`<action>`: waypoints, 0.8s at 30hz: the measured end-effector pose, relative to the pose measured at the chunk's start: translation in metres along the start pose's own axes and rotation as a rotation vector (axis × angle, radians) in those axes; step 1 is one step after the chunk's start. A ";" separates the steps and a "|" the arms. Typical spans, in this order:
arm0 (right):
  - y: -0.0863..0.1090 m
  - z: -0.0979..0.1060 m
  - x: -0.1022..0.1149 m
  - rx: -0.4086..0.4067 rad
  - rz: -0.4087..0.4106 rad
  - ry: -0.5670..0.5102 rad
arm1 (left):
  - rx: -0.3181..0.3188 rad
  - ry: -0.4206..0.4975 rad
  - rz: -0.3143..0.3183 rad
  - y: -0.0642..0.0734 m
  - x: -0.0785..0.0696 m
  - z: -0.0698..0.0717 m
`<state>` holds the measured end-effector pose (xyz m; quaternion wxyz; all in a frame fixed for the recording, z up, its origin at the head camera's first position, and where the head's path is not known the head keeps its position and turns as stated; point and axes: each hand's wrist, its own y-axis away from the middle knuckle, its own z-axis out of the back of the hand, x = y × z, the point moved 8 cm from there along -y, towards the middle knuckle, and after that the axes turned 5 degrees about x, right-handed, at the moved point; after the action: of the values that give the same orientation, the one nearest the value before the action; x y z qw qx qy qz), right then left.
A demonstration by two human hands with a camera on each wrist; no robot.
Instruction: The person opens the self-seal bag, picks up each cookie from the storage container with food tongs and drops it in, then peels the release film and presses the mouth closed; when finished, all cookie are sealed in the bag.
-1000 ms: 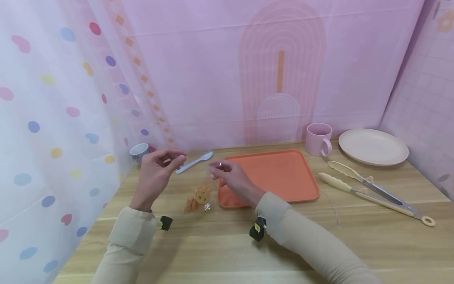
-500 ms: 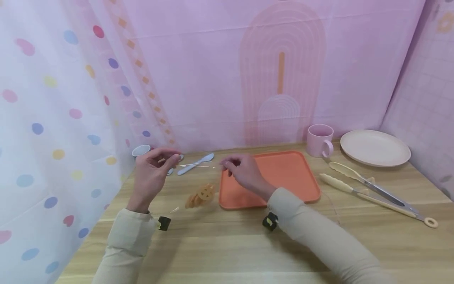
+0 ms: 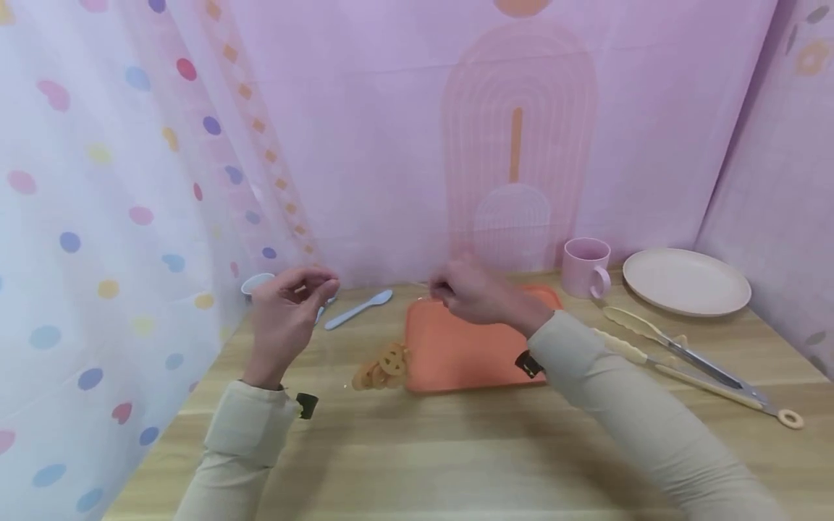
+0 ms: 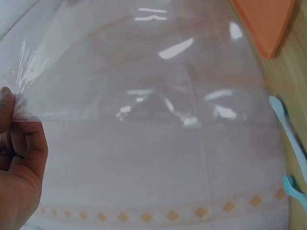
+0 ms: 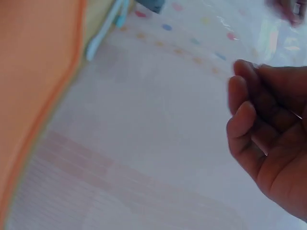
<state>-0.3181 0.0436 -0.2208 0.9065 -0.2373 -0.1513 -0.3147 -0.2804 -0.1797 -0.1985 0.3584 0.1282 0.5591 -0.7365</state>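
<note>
A clear plastic bag (image 4: 175,50) stretches between my raised hands, glinting with reflections. My left hand (image 3: 285,312) pinches one edge between thumb and fingers, and creases fan out from that grip in the left wrist view. Farther right, my right hand (image 3: 478,295), slightly blurred, pinches the other side; thumb and index fingertips meet in the right wrist view. Low between the hands, several small orange-brown cookies (image 3: 391,360) show bunched together beside the orange tray (image 3: 449,365). The bag's film is nearly invisible around them in the head view.
A pale blue spoon (image 3: 358,310) lies behind the hands, and a small cup (image 3: 255,281) is partly hidden by the left hand. To the right are a pink mug (image 3: 578,271), a cream plate (image 3: 684,282) and cream-tipped tongs (image 3: 706,373).
My right hand has moved right and away from the left hand, out over the tray. The cookies have shifted right, close to the tray's left edge. My left hand has stayed nearly in place.
</note>
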 end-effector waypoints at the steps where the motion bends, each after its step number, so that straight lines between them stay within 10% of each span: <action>1: 0.000 0.004 0.003 -0.006 0.023 0.050 | 0.002 0.002 0.001 0.000 0.000 -0.001; 5: 0.000 0.011 0.001 0.002 -0.011 -0.071 | -0.027 0.080 0.072 -0.001 0.003 0.003; 15: 0.003 -0.043 -0.031 -0.238 -0.200 -1.000 | -0.067 0.190 0.230 -0.011 0.000 0.004; 24: -0.003 -0.065 -0.012 -0.338 -0.133 -0.968 | -0.085 0.215 0.246 -0.011 -0.006 0.010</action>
<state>-0.3212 0.0131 -0.2793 0.6599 -0.4887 -0.5151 -0.2458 -0.2816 -0.1850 -0.1834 0.3891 0.2583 0.6050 -0.6449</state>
